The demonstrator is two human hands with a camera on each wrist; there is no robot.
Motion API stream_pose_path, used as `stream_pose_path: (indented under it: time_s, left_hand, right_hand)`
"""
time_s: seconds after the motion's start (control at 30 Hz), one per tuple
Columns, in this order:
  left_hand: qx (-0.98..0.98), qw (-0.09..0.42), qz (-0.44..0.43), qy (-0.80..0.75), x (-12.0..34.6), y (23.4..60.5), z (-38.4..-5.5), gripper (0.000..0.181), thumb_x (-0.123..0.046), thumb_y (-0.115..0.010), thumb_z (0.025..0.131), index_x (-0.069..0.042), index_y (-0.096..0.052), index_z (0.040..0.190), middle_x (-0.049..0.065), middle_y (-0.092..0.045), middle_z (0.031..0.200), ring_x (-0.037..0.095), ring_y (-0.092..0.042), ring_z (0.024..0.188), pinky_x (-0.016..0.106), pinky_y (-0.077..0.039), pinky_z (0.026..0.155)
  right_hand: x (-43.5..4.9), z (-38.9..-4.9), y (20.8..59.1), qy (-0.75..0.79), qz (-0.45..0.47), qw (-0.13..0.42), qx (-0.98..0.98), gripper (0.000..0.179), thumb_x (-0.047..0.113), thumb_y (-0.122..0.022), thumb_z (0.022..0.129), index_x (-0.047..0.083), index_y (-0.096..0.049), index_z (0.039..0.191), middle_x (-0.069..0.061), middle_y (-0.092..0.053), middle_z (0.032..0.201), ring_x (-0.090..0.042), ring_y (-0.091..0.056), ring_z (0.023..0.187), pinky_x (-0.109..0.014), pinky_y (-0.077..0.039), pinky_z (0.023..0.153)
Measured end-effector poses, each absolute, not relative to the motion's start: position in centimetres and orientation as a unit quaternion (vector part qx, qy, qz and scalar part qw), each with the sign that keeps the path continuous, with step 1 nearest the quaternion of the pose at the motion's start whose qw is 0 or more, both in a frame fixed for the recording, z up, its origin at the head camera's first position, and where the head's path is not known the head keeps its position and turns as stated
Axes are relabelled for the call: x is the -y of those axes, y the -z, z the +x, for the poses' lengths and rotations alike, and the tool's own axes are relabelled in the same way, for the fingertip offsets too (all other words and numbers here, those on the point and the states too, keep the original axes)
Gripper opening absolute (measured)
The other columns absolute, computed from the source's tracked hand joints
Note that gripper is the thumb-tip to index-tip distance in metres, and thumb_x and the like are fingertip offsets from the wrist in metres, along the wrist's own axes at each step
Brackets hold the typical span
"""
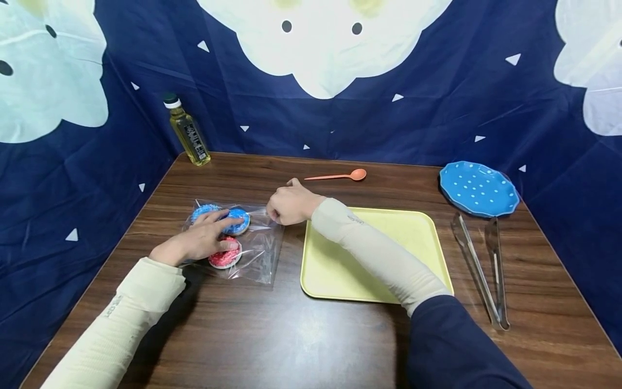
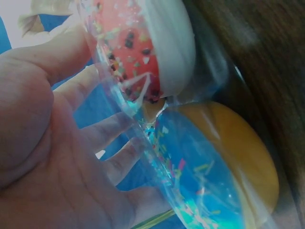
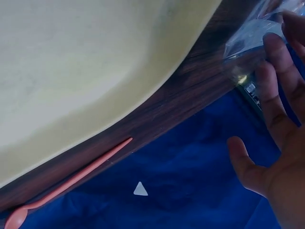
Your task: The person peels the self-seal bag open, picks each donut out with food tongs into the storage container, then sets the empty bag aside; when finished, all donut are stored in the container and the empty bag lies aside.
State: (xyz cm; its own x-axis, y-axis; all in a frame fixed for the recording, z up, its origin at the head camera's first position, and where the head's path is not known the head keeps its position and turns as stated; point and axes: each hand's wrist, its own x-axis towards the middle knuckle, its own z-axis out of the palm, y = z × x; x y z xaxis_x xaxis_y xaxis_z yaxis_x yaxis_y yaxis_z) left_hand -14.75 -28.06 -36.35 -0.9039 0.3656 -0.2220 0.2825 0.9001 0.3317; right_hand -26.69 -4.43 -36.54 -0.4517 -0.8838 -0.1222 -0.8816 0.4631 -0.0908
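Note:
A clear plastic bag [image 1: 259, 259] lies on the table at the left, with sprinkled doughnuts in it: a pink-red one [image 1: 224, 258] with a pale base and two blue ones, the blue doughnut [image 2: 200, 167] showing a golden base up close. My left hand [image 1: 206, 237] rests on the bag over the doughnuts, fingers spread and fairly straight. At the bag's far right corner, my right hand [image 1: 293, 204] pinches the plastic edge with curled fingers. One outer finger [image 3: 240, 160] of it sticks out apart from the others; part of the grip is cut off at the right wrist view's edge.
A yellow tray [image 1: 311, 278] lies under my right forearm. Behind it is an orange spoon [image 1: 335, 176]. Metal tongs [image 1: 478, 275] and a blue dotted plate [image 1: 478, 189] lie at the right. An oil bottle [image 1: 189, 135] stands at the back left corner, before a blue cloth.

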Motion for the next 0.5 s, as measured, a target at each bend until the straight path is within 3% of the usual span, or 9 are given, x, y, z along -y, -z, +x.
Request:
stream_pose_path:
  time_s: [0.2,0.5]
  left_hand:
    - [-0.964,0.14,0.168,-0.149,28.0,36.5,-14.8,0.06,-0.026,-0.069,0.097,-0.008,-0.046,0.15,0.034,-0.025,0.155,0.059,-0.016,0.14,0.075,-0.017,0.107]
    - [-0.963,0.13,0.182,-0.15,28.6,36.8,-15.0,0.06,-0.022,-0.069,0.097,-0.008,-0.045,0.15,0.036,-0.025,0.154,0.061,-0.017,0.138,0.076,-0.018,0.106]
  right_hand:
    - [3.1,-26.5,36.4,0.022,-0.523,0.06,-0.85,0.018,0.016,-0.064,0.092,0.029,-0.068,0.081,0.016,-0.063,0.09,-0.011,-0.054,0.099,-0.056,-0.024,0.106]
    - [0.7,-26.7,36.9,0.036,-0.522,0.046,-0.851,0.018,0.017,-0.069,0.089,0.031,-0.065,0.078,0.018,-0.058,0.082,-0.009,-0.053,0.093,-0.057,-0.025,0.107]
